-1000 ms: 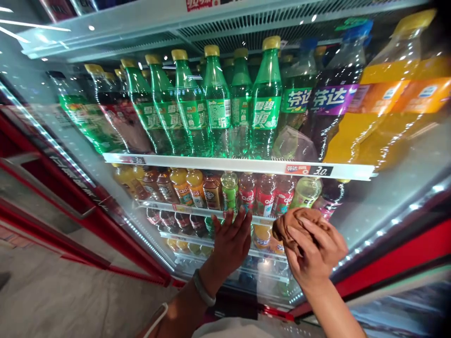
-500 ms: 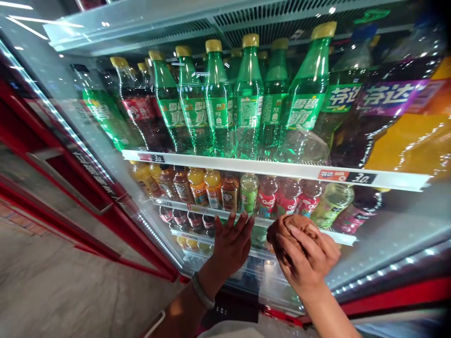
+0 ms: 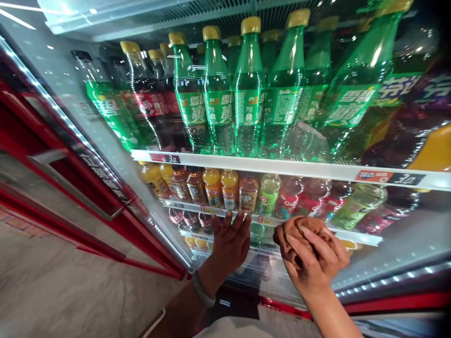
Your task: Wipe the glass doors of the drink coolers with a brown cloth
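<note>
My right hand point(image 3: 313, 260) has its fingers wrapped over a crumpled brown cloth point(image 3: 294, 234), in front of the glass door point(image 3: 310, 291) of a drinks fridge. To its left, my left hand point(image 3: 230, 241) is open, fingers stretched upward and palm turned to the glass. It looks laid on the pane, though contact cannot be made out for certain. A grey band point(image 3: 202, 288) circles my left wrist. Behind both hands show the lower shelves, with small juice bottles point(image 3: 248, 195) just above the fingertips.
Green Sprite bottles point(image 3: 248, 103) line the upper shelf point(image 3: 246, 163), with dark cola bottles point(image 3: 150, 101) at its left. A red door frame with a metal handle point(image 3: 70, 183) stands to the left, above grey floor point(image 3: 88, 286). Light strips run along the fridge's sides.
The view has shifted nearer the fridge, so the upper bottles look larger and several have slid right in the picture. My right hand and the cloth sit slightly further right; my left hand stays nearly in place.
</note>
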Tool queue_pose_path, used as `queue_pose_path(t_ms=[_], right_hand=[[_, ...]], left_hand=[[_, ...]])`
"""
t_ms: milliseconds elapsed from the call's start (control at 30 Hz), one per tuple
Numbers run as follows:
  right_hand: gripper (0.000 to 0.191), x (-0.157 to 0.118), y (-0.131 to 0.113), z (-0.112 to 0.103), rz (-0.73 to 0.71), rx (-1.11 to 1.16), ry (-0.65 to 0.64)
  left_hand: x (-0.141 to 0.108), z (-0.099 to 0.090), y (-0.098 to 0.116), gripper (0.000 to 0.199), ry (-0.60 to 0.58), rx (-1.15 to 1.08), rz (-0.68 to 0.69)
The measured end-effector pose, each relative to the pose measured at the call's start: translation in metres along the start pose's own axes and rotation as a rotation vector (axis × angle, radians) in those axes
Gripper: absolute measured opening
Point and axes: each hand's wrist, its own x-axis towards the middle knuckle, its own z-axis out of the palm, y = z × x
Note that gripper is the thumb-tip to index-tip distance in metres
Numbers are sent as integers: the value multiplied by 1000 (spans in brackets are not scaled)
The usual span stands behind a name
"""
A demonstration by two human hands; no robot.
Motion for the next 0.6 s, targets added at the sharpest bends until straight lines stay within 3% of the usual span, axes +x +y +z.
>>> queue_pose_path(t_ms=[100, 167, 267, 400, 500, 600], right_hand=[[22, -25, -28, 13, 35, 38, -108], [20, -26, -50, 28, -6, 96, -178], [19, -2, -66, 45, -80, 142, -148], [19, 22, -65, 50, -102, 88, -63], [22, 5, -76, 56, -50, 58, -61], [19, -13, -105, 72, -30, 112, -153]], left_hand=[[-7, -5, -14, 71, 7, 2, -5], [-10, -10, -23, 70, -5, -15, 8], [-14, -18, -39, 70, -16, -22, 5], [-20, -26, -65, 74, 29, 16, -28], [-27, -32, -81, 75, 42, 26, -51], [-34, -40, -92, 74, 9, 7, -51]])
